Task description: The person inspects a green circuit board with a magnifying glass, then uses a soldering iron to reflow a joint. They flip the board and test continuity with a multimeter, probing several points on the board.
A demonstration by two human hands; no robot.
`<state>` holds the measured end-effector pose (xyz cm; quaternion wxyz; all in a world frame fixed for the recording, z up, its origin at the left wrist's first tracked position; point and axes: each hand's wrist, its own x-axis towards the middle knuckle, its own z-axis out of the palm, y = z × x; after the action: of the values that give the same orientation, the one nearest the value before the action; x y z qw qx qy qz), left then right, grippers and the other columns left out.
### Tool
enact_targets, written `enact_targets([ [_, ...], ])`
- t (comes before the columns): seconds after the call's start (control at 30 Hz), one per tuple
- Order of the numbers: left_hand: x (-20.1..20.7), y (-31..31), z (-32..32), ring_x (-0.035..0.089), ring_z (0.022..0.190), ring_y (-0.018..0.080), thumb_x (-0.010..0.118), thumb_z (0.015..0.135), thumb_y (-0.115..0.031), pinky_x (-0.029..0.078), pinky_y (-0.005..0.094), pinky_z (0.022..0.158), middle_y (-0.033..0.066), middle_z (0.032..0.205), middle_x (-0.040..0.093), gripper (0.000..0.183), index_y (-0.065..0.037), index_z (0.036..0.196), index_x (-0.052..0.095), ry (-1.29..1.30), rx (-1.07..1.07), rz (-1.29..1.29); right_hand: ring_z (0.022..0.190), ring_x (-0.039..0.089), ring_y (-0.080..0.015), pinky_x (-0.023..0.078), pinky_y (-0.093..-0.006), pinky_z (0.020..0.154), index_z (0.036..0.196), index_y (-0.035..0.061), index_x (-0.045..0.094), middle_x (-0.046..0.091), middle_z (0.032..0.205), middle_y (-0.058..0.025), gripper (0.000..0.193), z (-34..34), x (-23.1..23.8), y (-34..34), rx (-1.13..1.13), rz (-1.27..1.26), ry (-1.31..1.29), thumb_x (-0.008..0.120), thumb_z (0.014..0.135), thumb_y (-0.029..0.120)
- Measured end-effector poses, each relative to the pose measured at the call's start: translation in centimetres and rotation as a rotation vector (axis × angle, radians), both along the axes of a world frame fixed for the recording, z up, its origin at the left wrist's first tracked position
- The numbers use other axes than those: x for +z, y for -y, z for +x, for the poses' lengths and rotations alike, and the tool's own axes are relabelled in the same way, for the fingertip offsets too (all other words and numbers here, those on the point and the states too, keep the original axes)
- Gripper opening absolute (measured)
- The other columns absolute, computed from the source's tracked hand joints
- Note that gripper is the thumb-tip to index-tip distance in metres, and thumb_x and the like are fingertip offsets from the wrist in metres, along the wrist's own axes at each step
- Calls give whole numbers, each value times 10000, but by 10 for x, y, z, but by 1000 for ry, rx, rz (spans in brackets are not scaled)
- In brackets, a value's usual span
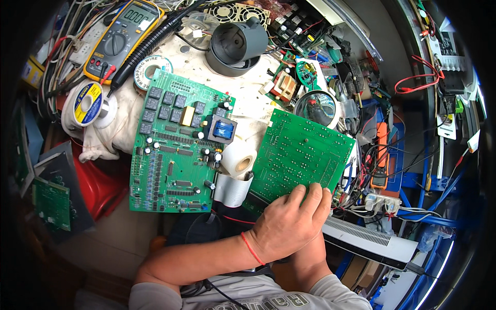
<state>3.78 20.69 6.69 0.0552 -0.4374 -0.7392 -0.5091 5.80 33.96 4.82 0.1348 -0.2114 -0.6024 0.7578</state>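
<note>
Before grey container, left fingers on green board, grip unclear, right fingers hidden

Single head-worn fisheye view, upright, looking steeply down from above wearer's shirt onto cluttered surface; close range, wide sweep, straight edges bowing toward dark round rim.

The right fingers are hidden, and the left fingers cover part of one green board
</note>
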Motion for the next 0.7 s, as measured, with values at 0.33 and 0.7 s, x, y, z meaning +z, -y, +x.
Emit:
enact_targets([
  [0.33,0,2,-2,666,1057,301,839,825,-293,627,342,820,174,1284,637,603,15,1312,663,27,-11,4,1065,699,-195,588,-324,913,1396,-30,578,712,1228,-129,576,4,2,4,-50,75,11,608,996,382],
  [0.7,2,-7,-5,661,990,265,747,846,-208,600,307,749,164,1255,649,491,44,1262,679,-18,21,-36,1055,695,-191,586,-322,906,1381,-24,590,714,1214,-121,559,14,7,5,-106,190,38,604,1006,390],
])
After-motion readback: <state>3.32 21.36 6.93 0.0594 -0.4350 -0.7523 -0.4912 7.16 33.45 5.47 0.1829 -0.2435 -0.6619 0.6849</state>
